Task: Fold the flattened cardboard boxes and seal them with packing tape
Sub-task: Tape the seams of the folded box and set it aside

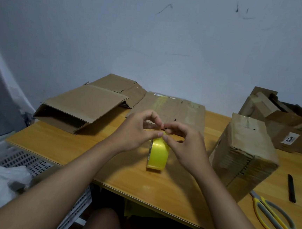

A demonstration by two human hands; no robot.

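Observation:
A yellow roll of packing tape (pixel 158 156) is held on edge above the wooden table (pixel 81 148), in the middle of the view. My left hand (pixel 137 131) grips its top from the left, thumb on the rim. My right hand (pixel 185 145) pinches at the tape's top edge from the right, fingertips meeting those of the left. Behind the hands lies a flattened cardboard box (pixel 179 110) with old tape marks. A half-opened box (pixel 81 107) lies at the back left. A bundle of flattened boxes (pixel 243 155) stands to the right.
Yellow-handled scissors (pixel 272 216) and a black pen-like stick (pixel 291 188) lie at the table's right front. More cardboard boxes (pixel 288 126) pile up at the back right. A white perforated basket (pixel 31 162) with plastic bags sits left of the table. A wall is close behind.

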